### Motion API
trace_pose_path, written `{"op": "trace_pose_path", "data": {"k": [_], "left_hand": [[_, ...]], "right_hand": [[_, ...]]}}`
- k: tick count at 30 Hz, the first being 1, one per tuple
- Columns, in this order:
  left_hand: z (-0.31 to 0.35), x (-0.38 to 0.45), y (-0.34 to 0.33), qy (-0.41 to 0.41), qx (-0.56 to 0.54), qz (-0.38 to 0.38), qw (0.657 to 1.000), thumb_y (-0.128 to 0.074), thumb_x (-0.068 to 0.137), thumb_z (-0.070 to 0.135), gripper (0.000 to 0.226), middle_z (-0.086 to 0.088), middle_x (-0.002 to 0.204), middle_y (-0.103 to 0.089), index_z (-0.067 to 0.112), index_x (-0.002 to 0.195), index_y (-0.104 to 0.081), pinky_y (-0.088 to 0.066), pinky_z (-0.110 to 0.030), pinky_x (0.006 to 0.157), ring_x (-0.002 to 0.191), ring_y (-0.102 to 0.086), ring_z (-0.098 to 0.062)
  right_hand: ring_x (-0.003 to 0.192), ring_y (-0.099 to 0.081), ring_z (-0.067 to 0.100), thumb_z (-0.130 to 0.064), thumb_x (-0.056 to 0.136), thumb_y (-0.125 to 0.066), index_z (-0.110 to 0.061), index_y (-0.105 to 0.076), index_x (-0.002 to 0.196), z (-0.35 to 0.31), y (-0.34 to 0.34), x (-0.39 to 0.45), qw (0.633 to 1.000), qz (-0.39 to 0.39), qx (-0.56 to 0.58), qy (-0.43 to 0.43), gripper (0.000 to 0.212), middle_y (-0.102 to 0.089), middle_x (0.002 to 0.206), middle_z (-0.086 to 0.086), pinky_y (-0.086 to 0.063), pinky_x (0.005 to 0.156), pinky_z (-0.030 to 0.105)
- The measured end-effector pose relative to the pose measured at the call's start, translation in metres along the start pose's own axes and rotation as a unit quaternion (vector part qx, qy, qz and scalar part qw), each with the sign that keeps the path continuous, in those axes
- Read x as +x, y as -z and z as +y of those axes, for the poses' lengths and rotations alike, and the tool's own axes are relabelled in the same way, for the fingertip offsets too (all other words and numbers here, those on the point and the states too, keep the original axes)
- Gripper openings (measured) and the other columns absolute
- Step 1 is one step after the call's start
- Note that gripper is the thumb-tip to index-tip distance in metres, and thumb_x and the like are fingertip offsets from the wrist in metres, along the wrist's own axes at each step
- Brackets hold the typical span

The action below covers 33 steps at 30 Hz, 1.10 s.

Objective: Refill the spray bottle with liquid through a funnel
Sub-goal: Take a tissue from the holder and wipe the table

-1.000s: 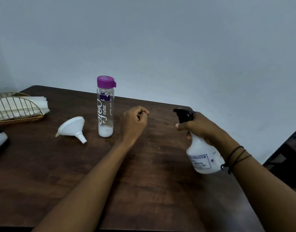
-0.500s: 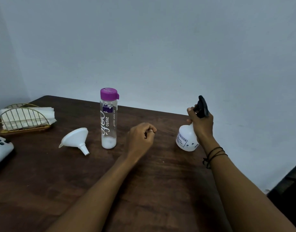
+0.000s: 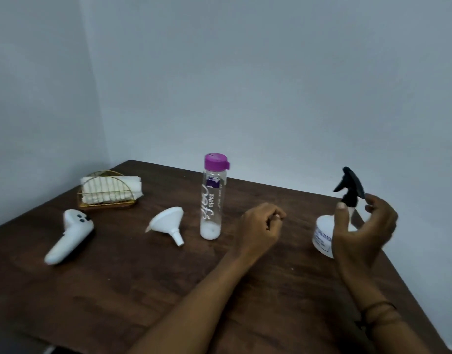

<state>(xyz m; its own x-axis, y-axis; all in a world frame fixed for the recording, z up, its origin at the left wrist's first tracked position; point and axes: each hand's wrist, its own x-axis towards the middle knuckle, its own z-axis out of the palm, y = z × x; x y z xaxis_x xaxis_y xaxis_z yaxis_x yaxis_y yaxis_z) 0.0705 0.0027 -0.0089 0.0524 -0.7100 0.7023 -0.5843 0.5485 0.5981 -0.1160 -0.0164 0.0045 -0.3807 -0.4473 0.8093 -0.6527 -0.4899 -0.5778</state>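
Observation:
The white spray bottle (image 3: 323, 233) with a black trigger head (image 3: 350, 185) stands upright near the table's right edge. My right hand (image 3: 360, 231) is just in front of it, thumb and fingers spread on either side of the neck and not clamped on it. A white funnel (image 3: 167, 222) lies on its side left of centre. Beside it stands a tall clear bottle (image 3: 212, 200) with a purple cap and a little white liquid at its bottom. My left hand (image 3: 260, 226) rests on the table between the two bottles, curled into a loose fist with nothing in it.
On the dark wooden table (image 3: 117, 290), a white handheld controller (image 3: 69, 237) lies at the left. A gold wire holder with white napkins (image 3: 108, 191) sits at the back left corner. Grey walls close off the back and left; the table's right edge runs just past the spray bottle.
My right hand carried the spray bottle from the near right, set it upright farther back, and spread its fingers off the neck. The view tilted up. My left hand stayed put.

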Motion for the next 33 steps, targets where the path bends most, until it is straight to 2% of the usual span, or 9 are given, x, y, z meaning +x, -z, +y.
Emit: {"op": "trace_pose_path", "data": {"k": [5,7,10,15,21,24,26,29,33], "left_hand": [[0.016,0.008,0.031,-0.025,-0.046,0.079,0.995,-0.053,0.090,0.006,0.019,-0.006,0.093,-0.072,0.008,0.097,-0.071,-0.053,-0.027,0.068,0.082,-0.065,-0.014],[0.017,0.008,0.053,-0.021,-0.059,0.118,0.991,-0.055,0.091,0.007,0.017,-0.005,0.093,-0.072,0.008,0.100,-0.070,-0.054,-0.029,0.067,0.082,-0.066,-0.014],[0.006,0.004,0.094,-0.009,-0.053,0.169,0.984,-0.056,0.091,0.006,0.018,-0.003,0.093,-0.074,0.009,0.102,-0.070,-0.052,-0.021,0.070,0.082,-0.067,-0.013],[-0.027,-0.005,0.172,0.027,-0.008,0.199,0.980,-0.055,0.089,0.002,0.018,0.000,0.087,-0.073,0.010,0.095,-0.071,-0.054,-0.031,0.071,0.082,-0.068,-0.011],[-0.089,-0.006,0.271,0.130,0.095,0.235,0.958,-0.059,0.088,0.011,0.014,0.007,0.086,-0.073,0.017,0.092,-0.071,-0.051,-0.021,0.071,0.080,-0.067,-0.006],[-0.120,-0.001,0.314,0.196,0.149,0.277,0.929,-0.059,0.089,0.010,0.014,0.003,0.088,-0.072,0.014,0.096,-0.071,-0.041,-0.004,0.063,0.076,-0.062,-0.005],[-0.143,0.000,0.334,0.230,0.199,0.266,0.915,-0.058,0.093,0.010,0.015,-0.002,0.097,-0.072,0.011,0.102,-0.070,-0.039,-0.006,0.066,0.084,-0.061,-0.009],[-0.175,0.001,0.350,0.242,0.257,0.215,0.910,-0.058,0.093,0.012,0.018,-0.006,0.107,-0.072,0.012,0.106,-0.070,-0.047,-0.027,0.077,0.099,-0.063,-0.021],[-0.196,0.004,0.353,0.230,0.313,0.147,0.910,-0.060,0.093,0.017,0.021,-0.006,0.112,-0.070,0.013,0.110,-0.071,-0.043,-0.027,0.078,0.108,-0.057,-0.025]], "right_hand": [[0.084,-0.053,0.014,-0.023,0.092,-0.056,0.001,-0.063,0.096,-0.071,-0.011,-0.025,0.981,-0.105,0.130,0.102,0.025,-0.057,0.091,0.003,-0.043,0.077,0.015],[0.077,-0.054,0.012,-0.023,0.093,-0.054,-0.003,-0.066,0.092,-0.101,-0.024,-0.032,0.964,-0.160,0.170,0.126,0.024,-0.059,0.085,0.000,-0.045,0.069,0.018],[0.073,-0.059,0.014,-0.024,0.094,-0.053,-0.008,-0.068,0.092,-0.141,-0.051,-0.044,0.941,-0.229,0.204,0.141,0.022,-0.064,0.083,0.000,-0.048,0.064,0.031],[0.074,-0.060,0.010,-0.010,0.095,-0.057,-0.011,-0.067,0.091,-0.205,-0.095,-0.072,0.908,-0.312,0.245,0.136,0.010,-0.067,0.083,0.001,-0.047,0.066,0.020],[0.079,-0.060,0.015,-0.017,0.094,-0.058,-0.013,-0.063,0.090,-0.262,-0.178,-0.103,0.882,-0.400,0.196,0.155,0.008,-0.066,0.085,-0.001,-0.051,0.072,0.038],[0.086,-0.062,0.018,-0.016,0.095,-0.056,-0.011,-0.064,0.094,-0.275,-0.223,-0.108,0.871,-0.447,0.141,0.147,0.009,-0.068,0.092,0.003,-0.053,0.077,0.038],[0.091,-0.064,0.022,-0.014,0.094,-0.056,-0.010,-0.065,0.094,-0.279,-0.254,-0.110,0.861,-0.483,0.105,0.123,0.010,-0.070,0.096,0.006,-0.054,0.079,0.038],[0.099,-0.063,0.025,-0.013,0.094,-0.057,-0.009,-0.066,0.098,-0.277,-0.293,-0.115,0.835,-0.540,0.032,0.098,0.010,-0.069,0.105,0.008,-0.054,0.084,0.037],[0.108,-0.061,0.027,-0.011,0.095,-0.056,-0.010,-0.063,0.117,-0.271,-0.324,-0.125,0.809,-0.577,-0.020,0.109,0.023,-0.064,0.122,0.011,-0.051,0.087,0.037]]}}
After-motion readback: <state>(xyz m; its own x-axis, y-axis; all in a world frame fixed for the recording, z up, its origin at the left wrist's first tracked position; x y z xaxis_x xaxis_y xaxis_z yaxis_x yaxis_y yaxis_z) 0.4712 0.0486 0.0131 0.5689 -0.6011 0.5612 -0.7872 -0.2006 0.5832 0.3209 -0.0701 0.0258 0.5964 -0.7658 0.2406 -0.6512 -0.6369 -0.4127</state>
